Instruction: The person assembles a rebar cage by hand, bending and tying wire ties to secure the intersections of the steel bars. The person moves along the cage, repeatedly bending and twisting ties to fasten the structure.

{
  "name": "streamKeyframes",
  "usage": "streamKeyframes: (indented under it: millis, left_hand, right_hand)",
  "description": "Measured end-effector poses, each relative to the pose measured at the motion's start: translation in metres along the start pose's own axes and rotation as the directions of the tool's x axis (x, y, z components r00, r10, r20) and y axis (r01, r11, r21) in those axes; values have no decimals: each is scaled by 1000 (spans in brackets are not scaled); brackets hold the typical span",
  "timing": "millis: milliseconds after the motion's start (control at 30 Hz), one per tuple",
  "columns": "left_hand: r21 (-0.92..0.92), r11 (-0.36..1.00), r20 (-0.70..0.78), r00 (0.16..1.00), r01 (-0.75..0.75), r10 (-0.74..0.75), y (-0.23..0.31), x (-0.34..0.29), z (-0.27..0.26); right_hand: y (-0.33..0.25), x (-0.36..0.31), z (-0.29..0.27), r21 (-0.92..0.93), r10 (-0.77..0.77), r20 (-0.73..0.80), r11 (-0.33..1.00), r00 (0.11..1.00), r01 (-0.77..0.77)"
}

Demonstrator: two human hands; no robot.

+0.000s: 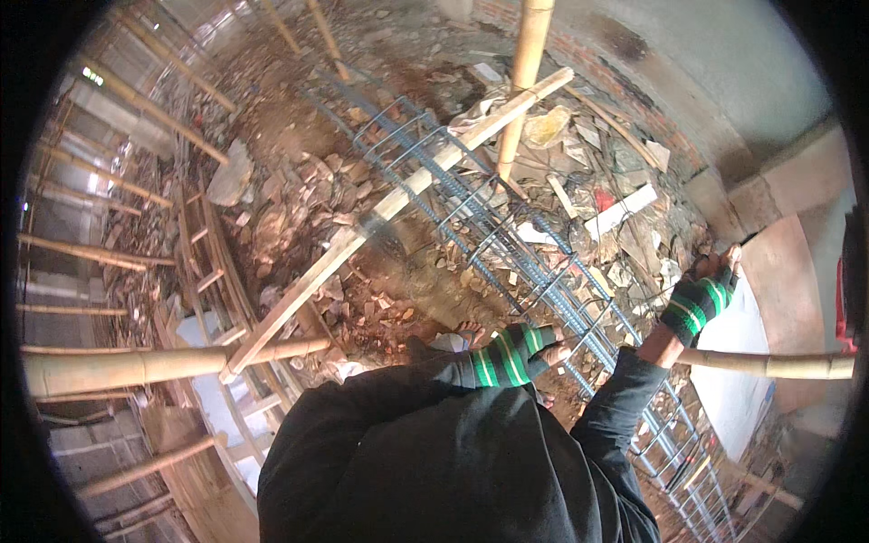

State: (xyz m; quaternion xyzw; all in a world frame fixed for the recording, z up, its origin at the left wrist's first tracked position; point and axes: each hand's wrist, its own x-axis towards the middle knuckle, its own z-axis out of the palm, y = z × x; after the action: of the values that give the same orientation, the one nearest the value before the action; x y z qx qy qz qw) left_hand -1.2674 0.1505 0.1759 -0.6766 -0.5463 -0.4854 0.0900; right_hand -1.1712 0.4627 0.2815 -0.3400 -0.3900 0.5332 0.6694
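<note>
My left hand (534, 351), in a green-and-black striped fingerless glove, is low in front of my body. Its bare fingertips point right, beside the near edge of a long rebar cage (493, 237); whether they touch it cannot be made out. Out to the right, past the cage, reaches my right hand (704, 291) in a matching glove. Its fingers are curled in with the thumb up, close to a concrete ledge, and anything between them is too small to make out. The cage, of dark ribbed bars with square ties, runs diagonally from upper middle to lower right.
A wooden plank (389, 206) crosses over or under the cage diagonally. An upright bamboo pole (525, 81) stands behind it. Another bamboo pole (769, 364) juts out at right, by a white sheet (738, 380). Broken rubble (308, 208) covers the ground. More bamboo poles stand at left.
</note>
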Motion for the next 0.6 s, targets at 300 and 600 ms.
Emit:
streamKeyframes:
  millis: [300,600]
  left_hand:
    - [197,907,-222,918,373,-329,-18,-27,-8]
    - [-67,792,188,787,607,-587,-27,-60,-19]
  right_hand:
    - [26,-23,31,196,196,247,949,949,-247]
    - [30,-55,4,298,408,180,845,895,-445]
